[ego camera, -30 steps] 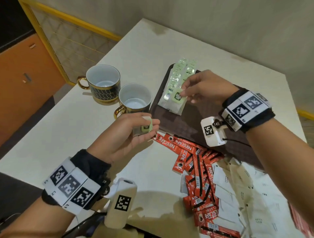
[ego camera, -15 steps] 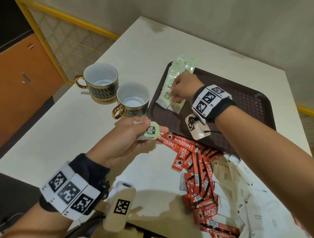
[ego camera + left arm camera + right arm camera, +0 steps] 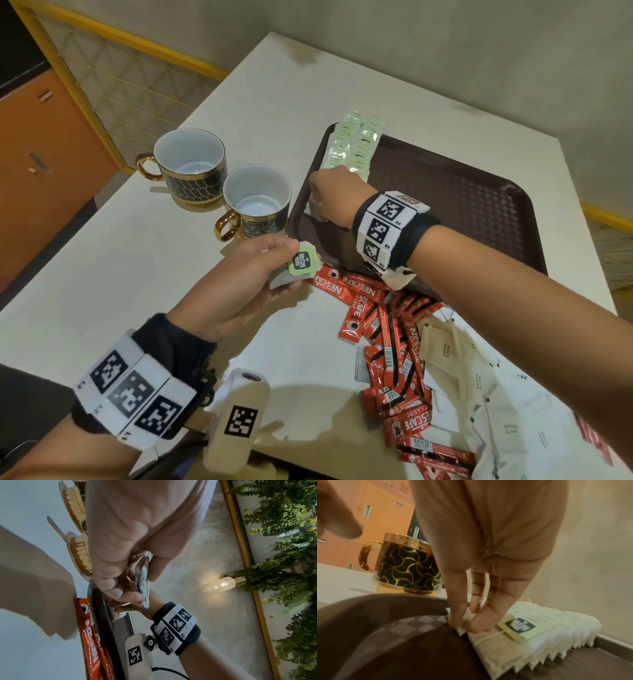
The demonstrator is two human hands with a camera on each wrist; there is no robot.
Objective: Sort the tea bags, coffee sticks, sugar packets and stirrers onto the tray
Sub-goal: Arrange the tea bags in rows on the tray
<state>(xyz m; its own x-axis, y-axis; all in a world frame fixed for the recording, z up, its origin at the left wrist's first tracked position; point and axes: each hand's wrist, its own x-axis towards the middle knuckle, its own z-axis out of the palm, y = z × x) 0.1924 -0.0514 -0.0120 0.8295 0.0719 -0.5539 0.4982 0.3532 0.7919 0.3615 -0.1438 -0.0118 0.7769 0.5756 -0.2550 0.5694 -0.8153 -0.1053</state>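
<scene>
Right hand [image 3: 330,195] setting a tea bag at the near end of the row of tea bags [image 3: 354,144] on the tray [image 3: 479,192]; left hand [image 3: 239,274] waiting with more.

Right fingertips [image 3: 453,620] pinch and press the front tea bag [image 3: 494,639] flat at the tray's left edge, green tag up. Left hand clamps a small stack of tea bags [image 3: 298,267] between thumb and fingers, above the table just short of the tray. To do this step well: likely seat the bag overlapping the one behind, edges squared, tag string tucked, then let go without dragging the row. Coffee sticks [image 3: 387,329] and sugar packets [image 3: 479,387] lie heaped on the table, off the tray. Two mugs [image 3: 219,185] stand beside it. No stirrers visible. Count of bags in left hand unclear; the head view hides the right fingers behind the knuckles.
</scene>
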